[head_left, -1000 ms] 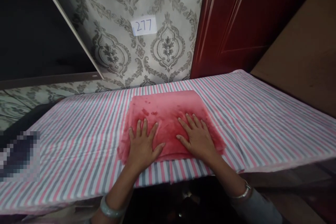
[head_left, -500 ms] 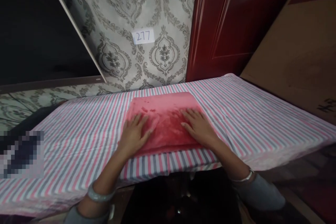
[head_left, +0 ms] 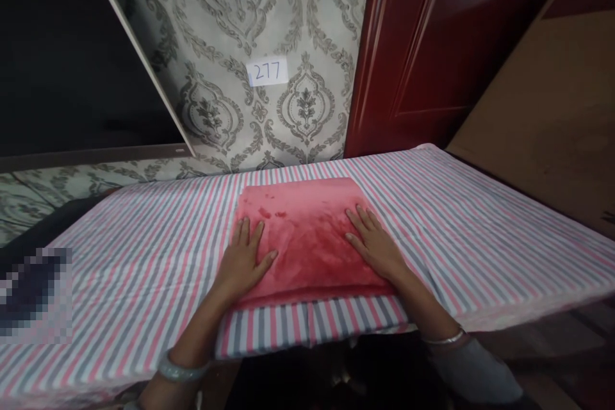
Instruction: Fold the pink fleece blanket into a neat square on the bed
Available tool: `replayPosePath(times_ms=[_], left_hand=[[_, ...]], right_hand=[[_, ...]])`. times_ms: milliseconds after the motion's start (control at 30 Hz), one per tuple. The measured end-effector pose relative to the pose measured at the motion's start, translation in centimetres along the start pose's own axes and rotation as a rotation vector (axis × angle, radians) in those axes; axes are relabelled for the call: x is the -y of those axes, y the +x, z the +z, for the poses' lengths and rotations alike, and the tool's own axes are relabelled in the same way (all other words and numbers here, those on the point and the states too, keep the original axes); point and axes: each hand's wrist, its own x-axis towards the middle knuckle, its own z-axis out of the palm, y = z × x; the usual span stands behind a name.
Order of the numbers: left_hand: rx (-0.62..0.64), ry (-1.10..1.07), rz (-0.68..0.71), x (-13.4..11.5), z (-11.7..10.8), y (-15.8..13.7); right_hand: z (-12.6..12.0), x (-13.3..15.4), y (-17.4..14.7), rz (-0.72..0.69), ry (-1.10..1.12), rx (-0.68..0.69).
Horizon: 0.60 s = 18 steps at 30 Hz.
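A folded red plush cloth (head_left: 307, 243) lies flat as a rough rectangle near the front edge of the table. Its pile shows darker smudges toward the middle and lower part. My left hand (head_left: 243, 262) rests palm down on the cloth's left side, fingers spread. On the right side of it lies my right hand (head_left: 375, 243), also flat with the fingers apart. Neither hand grips the fabric. Beneath everything is a striped tablecloth (head_left: 158, 262) in pink, grey and white.
Behind the table stands a patterned wall with a paper label (head_left: 267, 70) reading 277. A dark screen (head_left: 86, 64) rises at the left. A dark red door (head_left: 423, 45) and a large brown cardboard box (head_left: 542, 115) are at the right.
My right hand has slid a little outward to the cloth's right edge. My left hand stays on the left side. The view has shifted slightly.
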Motion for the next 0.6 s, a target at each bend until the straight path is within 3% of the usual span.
replayPosePath(times_ms=[200,367,467,600], left_hand=[[0.023,-0.034,-0.029,-0.3,-0.5,-0.2],[0.122,-0.055,-0.1,-0.5,-2.8,0.2],[0.103,-0.065,-0.078,-1.3,-5.0,3.2],[0.089,-0.053,-0.086,-2.7,-6.4,9.5]], right_hand=[[0.6,-0.4,0.2,-0.031,0.037,-0.026],[0.0,-1.4,1.3,0.0,0.041,0.065],[-2.3,-0.9,4.3,0.042,0.042,0.073],[-5.6,2.3,10.1,0.051,0.011,0.028]])
